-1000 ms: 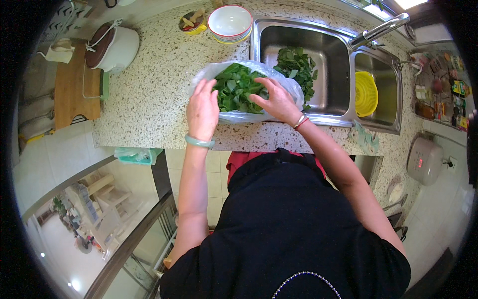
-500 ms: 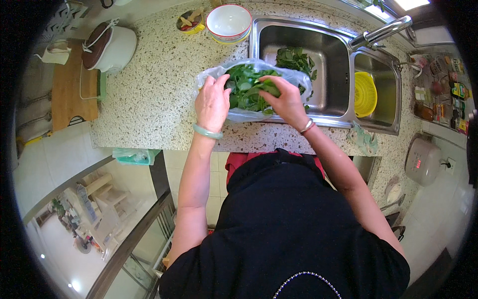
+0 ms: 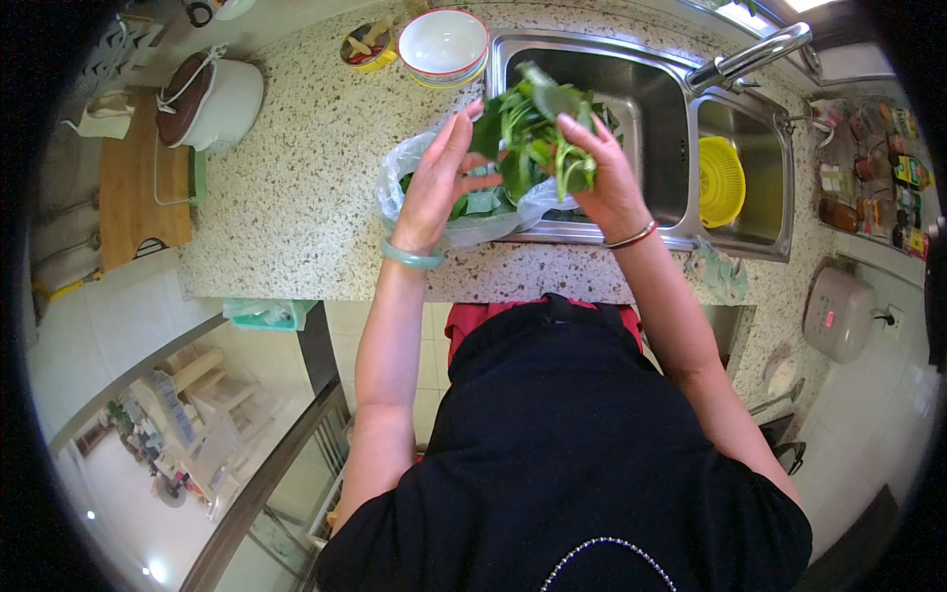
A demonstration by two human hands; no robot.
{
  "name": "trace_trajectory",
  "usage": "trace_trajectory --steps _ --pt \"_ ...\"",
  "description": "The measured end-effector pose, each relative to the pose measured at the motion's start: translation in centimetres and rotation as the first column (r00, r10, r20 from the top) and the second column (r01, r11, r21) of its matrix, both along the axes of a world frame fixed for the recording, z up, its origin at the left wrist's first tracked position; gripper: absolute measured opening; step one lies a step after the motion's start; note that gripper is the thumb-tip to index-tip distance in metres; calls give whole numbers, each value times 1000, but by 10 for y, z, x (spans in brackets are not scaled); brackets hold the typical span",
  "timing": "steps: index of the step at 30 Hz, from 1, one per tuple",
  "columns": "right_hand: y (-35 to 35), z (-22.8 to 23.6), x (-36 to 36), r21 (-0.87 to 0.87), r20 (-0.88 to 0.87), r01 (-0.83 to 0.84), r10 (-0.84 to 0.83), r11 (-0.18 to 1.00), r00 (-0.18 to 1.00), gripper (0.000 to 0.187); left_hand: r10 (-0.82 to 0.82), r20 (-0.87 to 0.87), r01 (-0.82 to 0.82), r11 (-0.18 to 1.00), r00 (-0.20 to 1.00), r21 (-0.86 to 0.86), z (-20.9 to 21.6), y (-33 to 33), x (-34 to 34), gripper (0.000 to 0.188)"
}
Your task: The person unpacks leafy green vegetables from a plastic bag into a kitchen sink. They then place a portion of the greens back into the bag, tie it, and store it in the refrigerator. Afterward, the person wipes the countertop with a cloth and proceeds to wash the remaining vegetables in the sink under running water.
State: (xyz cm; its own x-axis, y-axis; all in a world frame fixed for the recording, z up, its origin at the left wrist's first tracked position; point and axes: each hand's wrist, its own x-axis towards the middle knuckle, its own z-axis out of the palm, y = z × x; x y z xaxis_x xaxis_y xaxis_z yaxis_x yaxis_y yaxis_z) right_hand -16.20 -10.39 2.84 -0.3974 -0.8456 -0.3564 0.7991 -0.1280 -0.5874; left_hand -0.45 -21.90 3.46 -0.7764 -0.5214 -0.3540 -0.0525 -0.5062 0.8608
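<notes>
A bunch of leafy greens is held up in my right hand, its pale stems between the fingers. My left hand has its fingers spread, close by the left side of the bunch; whether the fingertips touch the leaves I cannot tell. Below both hands a clear plastic bag lies on the counter against the sink's left rim, with more greens inside. Behind the bunch, other leaves in the sink are mostly hidden.
Stacked bowls and a small yellow pot stand at the counter's back. A yellow basket sits in the smaller basin under the faucet. At left are a white lidded pot and a wooden board; a cloth hangs at the front edge.
My right hand has lifted a bunch of greens out of the bag, up and to the right. My left hand has moved slightly right and spread its fingers.
</notes>
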Motion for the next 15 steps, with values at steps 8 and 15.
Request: trace_trajectory --steps 8,15 --pt "21 -23 -74 -4 113 274 -272 962 956 18 11 -184 3 997 983 73 0 12 -60 64" --pt "54 -113 -89 253 136 383 -424 889 895 19 -75 -182 114 970 980 215 -38 47 -108 60"
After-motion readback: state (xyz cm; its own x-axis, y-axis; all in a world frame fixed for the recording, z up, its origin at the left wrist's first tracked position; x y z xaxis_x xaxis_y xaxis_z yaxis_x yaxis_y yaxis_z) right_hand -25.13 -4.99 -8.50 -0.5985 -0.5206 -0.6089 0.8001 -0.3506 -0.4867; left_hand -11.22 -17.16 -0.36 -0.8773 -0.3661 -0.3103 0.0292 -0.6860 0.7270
